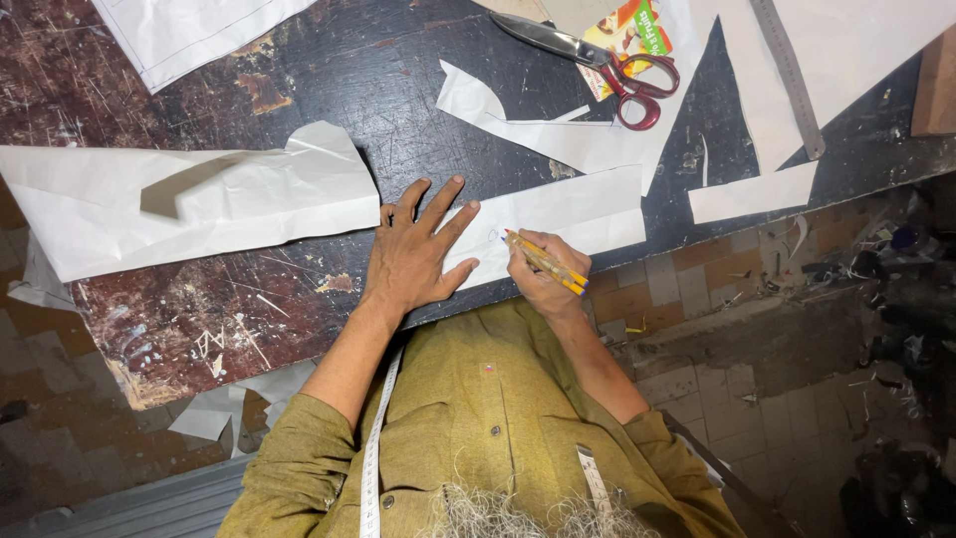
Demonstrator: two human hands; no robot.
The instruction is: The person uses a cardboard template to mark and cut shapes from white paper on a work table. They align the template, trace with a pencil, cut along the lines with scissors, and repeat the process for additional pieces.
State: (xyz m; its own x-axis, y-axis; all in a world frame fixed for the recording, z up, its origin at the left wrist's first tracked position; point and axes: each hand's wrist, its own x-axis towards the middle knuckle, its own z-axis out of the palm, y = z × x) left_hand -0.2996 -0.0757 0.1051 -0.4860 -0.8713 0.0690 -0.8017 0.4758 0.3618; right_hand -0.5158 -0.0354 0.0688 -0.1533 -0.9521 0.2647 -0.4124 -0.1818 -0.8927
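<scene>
My left hand [416,255] lies flat with fingers spread on the near end of a white paper pattern piece [568,211] at the dark table's front edge. My right hand [544,271] grips a yellow pencil [546,262], its tip touching the paper just right of my left thumb. A white measuring tape [372,460] hangs round my neck over an olive shirt.
A large creased white paper piece [189,199] lies to the left. Red-handled scissors [597,58] and a metal ruler [789,75] rest at the far side among more paper cut-outs [558,134]. The worn dark table [299,80] ends at right over a tiled floor [717,279] littered with scraps.
</scene>
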